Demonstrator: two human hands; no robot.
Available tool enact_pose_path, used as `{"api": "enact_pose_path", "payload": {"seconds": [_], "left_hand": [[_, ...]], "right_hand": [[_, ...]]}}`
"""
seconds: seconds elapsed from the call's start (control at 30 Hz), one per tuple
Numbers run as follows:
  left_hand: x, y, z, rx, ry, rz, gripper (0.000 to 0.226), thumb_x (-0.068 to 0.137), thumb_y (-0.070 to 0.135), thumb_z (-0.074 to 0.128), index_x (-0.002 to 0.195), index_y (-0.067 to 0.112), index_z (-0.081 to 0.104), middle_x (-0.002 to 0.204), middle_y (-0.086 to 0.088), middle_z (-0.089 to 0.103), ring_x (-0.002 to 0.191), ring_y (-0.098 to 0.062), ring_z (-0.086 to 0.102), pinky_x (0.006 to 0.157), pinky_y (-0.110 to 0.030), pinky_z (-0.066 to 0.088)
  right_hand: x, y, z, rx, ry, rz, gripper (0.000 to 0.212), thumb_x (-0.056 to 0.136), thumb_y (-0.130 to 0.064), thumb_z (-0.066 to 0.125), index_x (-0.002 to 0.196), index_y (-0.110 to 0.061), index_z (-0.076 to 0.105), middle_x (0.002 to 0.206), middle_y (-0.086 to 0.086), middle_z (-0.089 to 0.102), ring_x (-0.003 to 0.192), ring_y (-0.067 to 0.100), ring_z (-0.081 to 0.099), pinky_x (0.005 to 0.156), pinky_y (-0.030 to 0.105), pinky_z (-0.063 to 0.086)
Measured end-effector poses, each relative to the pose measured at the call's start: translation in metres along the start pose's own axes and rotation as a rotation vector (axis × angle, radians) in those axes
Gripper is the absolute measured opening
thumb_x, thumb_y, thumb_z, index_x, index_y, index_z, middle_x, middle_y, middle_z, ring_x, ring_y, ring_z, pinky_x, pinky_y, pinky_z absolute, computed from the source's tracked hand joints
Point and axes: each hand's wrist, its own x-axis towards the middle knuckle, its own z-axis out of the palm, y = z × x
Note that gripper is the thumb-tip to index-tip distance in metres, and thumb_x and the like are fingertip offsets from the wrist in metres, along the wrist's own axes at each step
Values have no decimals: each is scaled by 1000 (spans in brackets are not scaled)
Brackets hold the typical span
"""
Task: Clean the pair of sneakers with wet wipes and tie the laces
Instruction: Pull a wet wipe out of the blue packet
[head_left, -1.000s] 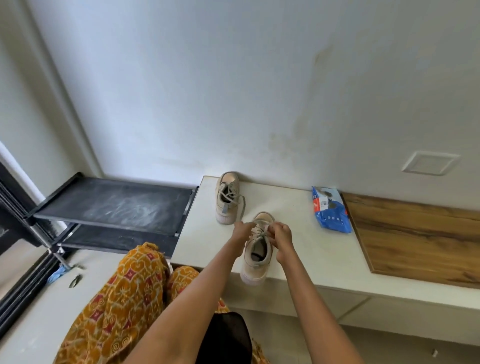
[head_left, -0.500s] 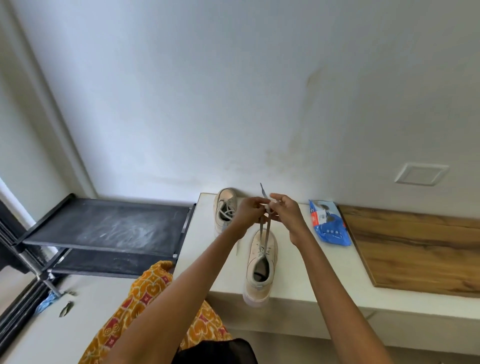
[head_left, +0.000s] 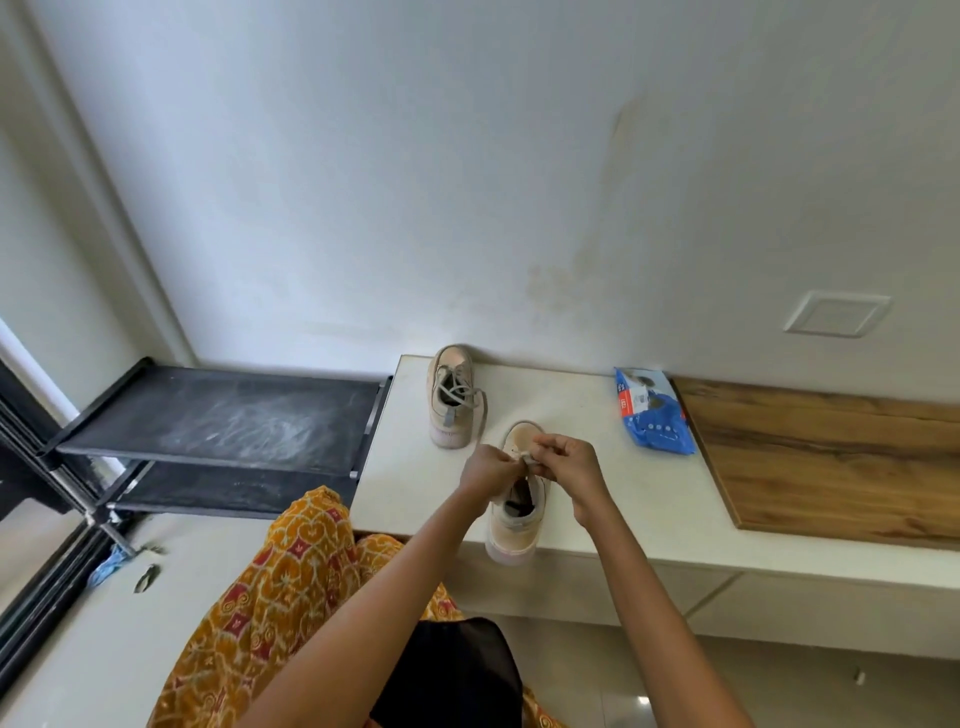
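Note:
Two beige sneakers stand on a white ledge (head_left: 613, 499). The near sneaker (head_left: 515, 525) points away from me, its heel at the ledge's front edge. My left hand (head_left: 488, 470) and my right hand (head_left: 569, 467) meet over its tongue, each pinching a grey lace end (head_left: 525, 458) low against the shoe. The far sneaker (head_left: 451, 397) sits by the wall with its grey laces lying loose. A blue wet wipes pack (head_left: 652, 413) lies to the right on the ledge.
A wooden board (head_left: 831, 457) covers the ledge's right part. A black two-tier rack (head_left: 228, 421) stands left of the ledge. My orange patterned clothing (head_left: 280, 587) fills the lower middle. A dark window frame (head_left: 31, 519) runs along the left.
Half a second ago both hands held the laces pulled up high above the shoe; they have come down again to the tongue, still pinching the laces.

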Motion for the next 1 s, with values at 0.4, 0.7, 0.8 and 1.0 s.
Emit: {"api": "enact_pose_path", "payload": {"seconds": [0.4, 0.7, 0.8, 1.0], "left_hand": [[-5, -15, 4, -6, -14, 25, 15, 82, 3, 55, 80, -2, 69, 64, -11, 60, 55, -19, 57, 59, -30, 53], [-5, -25, -14, 414, 120, 303, 12, 84, 18, 65, 88, 9, 73, 91, -6, 67, 79, -12, 57, 73, -28, 48], [2, -38, -16, 309, 145, 149, 34, 85, 32, 67, 111, 11, 61, 111, -6, 59, 101, -19, 57, 81, -29, 47], [4, -42, -16, -144, -55, -223, 40, 93, 26, 58, 114, -8, 55, 91, -11, 64, 64, -18, 58, 52, -26, 51]], "right_hand": [[-20, 38, 13, -830, 94, -351, 36, 99, -18, 41, 134, -13, 44, 113, 14, 66, 100, 31, 64, 79, 36, 50], [-12, 54, 12, -1023, 157, -379, 14, 87, -29, 63, 90, -18, 71, 94, 2, 60, 93, 20, 53, 66, 24, 38], [-7, 49, 11, -1196, 68, -356, 24, 93, -31, 53, 99, -18, 71, 106, 4, 56, 99, 22, 48, 76, 31, 42], [-9, 42, -2, -691, 243, -248, 12, 92, -21, 57, 100, -14, 61, 101, 3, 63, 94, 19, 59, 70, 25, 41]]}}
